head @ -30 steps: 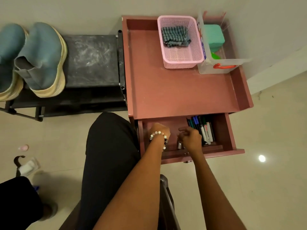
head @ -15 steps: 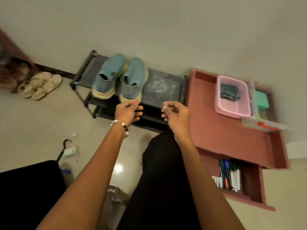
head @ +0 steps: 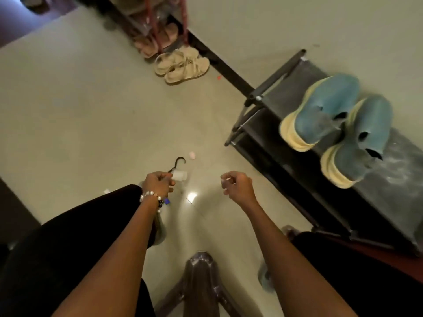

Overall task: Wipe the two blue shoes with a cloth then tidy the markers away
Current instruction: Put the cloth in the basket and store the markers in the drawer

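Head view, person seated. Since half a second ago the view has swung away from the pink cabinet, whose open drawer of markers is now out of frame; a second ago both hands were inside that drawer. Judged from this, the marker step is either finished or broken off, and the drawer may still want closing.

Left hand (head: 158, 183), at 7 o'clock from centre, wears a bead bracelet (head: 150, 197); its fingers are curled, and whether they pinch anything cannot be told, since the white object with a black hook (head: 179, 170) just beyond the knuckles appears to lie on the floor. Right hand (head: 238, 186), at 5 o'clock, is loosely curled and grasps nothing visible. The hands are well apart.

Two blue shoes (head: 336, 124) stand side by side, touching, on the top shelf of one black shoe rack (head: 263, 97) at 3 o'clock, pale soles toward the camera. No cloth is in view, so whether they were wiped cannot be read here.

Also counted: one pair of beige sandals (head: 182, 65) on the floor at 12 o'clock, one further rack with pink footwear (head: 158, 40) behind them, one small pink object (head: 191, 154) on the tiles, one chair base (head: 201, 282) at 6 o'clock
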Demonstrator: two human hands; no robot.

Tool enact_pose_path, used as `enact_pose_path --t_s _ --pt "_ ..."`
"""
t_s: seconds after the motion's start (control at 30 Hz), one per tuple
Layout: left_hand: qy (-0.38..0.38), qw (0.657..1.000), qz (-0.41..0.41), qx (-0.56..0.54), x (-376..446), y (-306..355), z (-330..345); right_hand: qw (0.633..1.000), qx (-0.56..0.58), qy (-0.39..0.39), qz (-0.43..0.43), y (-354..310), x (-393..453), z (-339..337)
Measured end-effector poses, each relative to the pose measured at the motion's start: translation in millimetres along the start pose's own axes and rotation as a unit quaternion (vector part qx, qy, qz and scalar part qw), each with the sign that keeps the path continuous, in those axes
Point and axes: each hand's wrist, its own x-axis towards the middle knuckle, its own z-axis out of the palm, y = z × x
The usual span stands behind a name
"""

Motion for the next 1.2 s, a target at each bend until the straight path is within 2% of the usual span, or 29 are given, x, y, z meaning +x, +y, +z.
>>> enact_pose_path --t_s 0.2,0.3,0.43,0.5,0.57,0.6,0.67,0.7,0.77,0.8,0.87,0.93,0.97,1.0,1.07,1.1,1.13,1.2 --pt "0.032 0.997 -0.071 -0.009 102.1 -42.6 -2.6 0.991 -0.096 -0.082 0.041 33.9 90.6 87.2" --pt "0.043 0.996 -0.076 -0.001 147.2 -60.5 0.4 0.974 -0.189 -0.124 0.008 44.0 135.2 126.6" --pt "0.047 0.994 -0.094 -0.001 190.3 -79.3 8.7 0.912 -0.355 -0.164 -0.122 50.4 176.9 184.9" --pt "0.049 0.994 -0.098 -0.015 203.7 -85.7 14.6 0.867 -0.436 -0.163 -0.179 56.2 186.2 210.7" --pt "0.050 0.993 -0.103 -0.028 213.3 -93.1 21.3 0.829 -0.492 -0.155 -0.217 67.4 191.6 227.5" --pt "0.051 0.992 -0.110 -0.039 216.6 -96.0 25.5 0.823 -0.499 -0.155 -0.224 72.6 194.0 230.1" --pt "0.050 0.989 -0.124 -0.067 222.1 -104.9 33.8 0.832 -0.483 -0.161 -0.223 79.8 198.0 227.4" --pt "0.048 0.987 -0.130 -0.078 221.2 -105.7 38.1 0.854 -0.449 -0.152 -0.216 82.5 199.5 224.6" --pt "0.028 0.989 -0.134 -0.063 215.5 -101.6 46.9 0.942 -0.283 -0.095 -0.155 77.4 194.0 215.8" --pt "0.004 0.989 -0.140 -0.046 209.1 -93.4 50.3 0.974 -0.182 -0.074 -0.113 69.0 187.0 211.5" --pt "-0.050 0.983 -0.168 -0.060 198.6 -79.9 57.1 0.989 -0.043 -0.109 -0.086 49.8 176.1 198.9" --pt "-0.047 0.972 -0.191 -0.125 192.7 -70.4 61.0 0.975 -0.005 -0.203 -0.086 36.3 174.7 183.0" --pt "-0.030 0.966 -0.197 -0.167 193.9 -69.4 60.9 0.975 -0.003 -0.206 -0.086 33.1 180.0 175.3" --pt "-0.013 0.958 -0.200 -0.206 194.1 -67.8 61.0 0.983 0.000 -0.161 -0.082 31.2 189.1 169.3" --pt "0.009 0.948 -0.204 -0.243 199.9 -69.9 56.6 0.994 -0.068 -0.005 -0.080 32.6 215.3 160.7" --pt "0.018 0.947 -0.205 -0.246 204.5 -72.3 53.9 0.983 -0.146 0.033 -0.102 34.5 228.9 160.9" --pt "0.024 0.947 -0.208 -0.245 207.8 -74.3 51.0 0.962 -0.236 0.016 -0.136 36.3 240.0 164.4" --pt "0.026 0.949 -0.211 -0.232 215.8 -82.4 47.1 0.890 -0.403 -0.102 -0.186 44.0 255.5 177.0"
